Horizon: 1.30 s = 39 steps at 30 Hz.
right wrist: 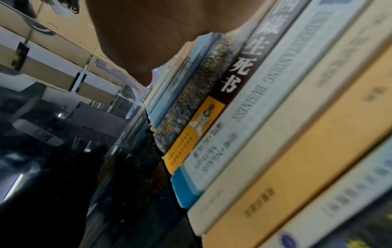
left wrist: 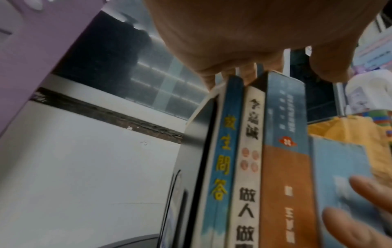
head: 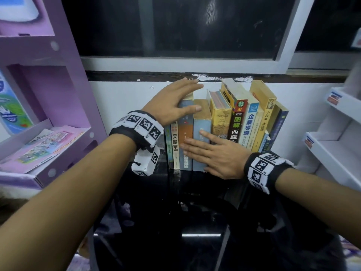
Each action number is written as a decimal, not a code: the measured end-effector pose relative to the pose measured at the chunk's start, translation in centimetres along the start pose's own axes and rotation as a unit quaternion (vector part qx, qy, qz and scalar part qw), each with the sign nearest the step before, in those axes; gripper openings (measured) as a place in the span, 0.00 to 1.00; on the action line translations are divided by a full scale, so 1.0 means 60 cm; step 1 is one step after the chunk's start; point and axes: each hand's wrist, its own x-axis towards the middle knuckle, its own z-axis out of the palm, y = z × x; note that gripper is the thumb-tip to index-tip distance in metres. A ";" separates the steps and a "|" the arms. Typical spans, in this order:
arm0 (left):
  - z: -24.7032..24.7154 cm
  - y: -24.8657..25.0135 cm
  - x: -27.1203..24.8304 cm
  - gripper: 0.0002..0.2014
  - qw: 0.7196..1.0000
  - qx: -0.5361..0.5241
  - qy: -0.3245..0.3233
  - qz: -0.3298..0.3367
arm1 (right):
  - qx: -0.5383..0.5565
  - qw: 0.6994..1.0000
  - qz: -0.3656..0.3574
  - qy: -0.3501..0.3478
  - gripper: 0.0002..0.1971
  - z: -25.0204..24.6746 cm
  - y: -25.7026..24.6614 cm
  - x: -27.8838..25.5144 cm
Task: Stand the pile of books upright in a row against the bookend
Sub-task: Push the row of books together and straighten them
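Note:
A row of books stands upright on the glossy black table [head: 195,222], spines toward me. My left hand [head: 183,98] lies over the tops of the leftmost books, fingers straight, thumb across the top of the light blue book [head: 202,122]. My right hand [head: 197,157] presses flat on the spines of that book and the orange-and-blue book [head: 185,132]. In the left wrist view the black bookend [left wrist: 192,151] stands against the leftmost thin blue book [left wrist: 224,151]. Further right stand a yellow book [head: 221,122], a dark red one [head: 237,126] and several more, leaning slightly.
A purple shelf unit [head: 48,85] holding leaflets stands close on the left. White shelves [head: 336,133] stand at the right. Behind the books are a white wall and a dark window [head: 175,26]. The table front reflects lights.

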 end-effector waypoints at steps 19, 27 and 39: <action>0.016 -0.007 0.006 0.40 0.997 0.064 -0.016 0.027 | -0.014 1.000 -0.007 0.009 0.38 0.032 0.016 0.004; 0.015 -0.003 0.005 0.40 0.997 0.069 -0.019 0.025 | -0.003 1.000 -0.005 0.010 0.38 0.026 0.014 0.005; 0.001 0.063 0.025 0.33 0.996 0.075 -0.003 0.046 | 0.023 0.999 0.021 0.015 0.33 0.001 0.008 -0.054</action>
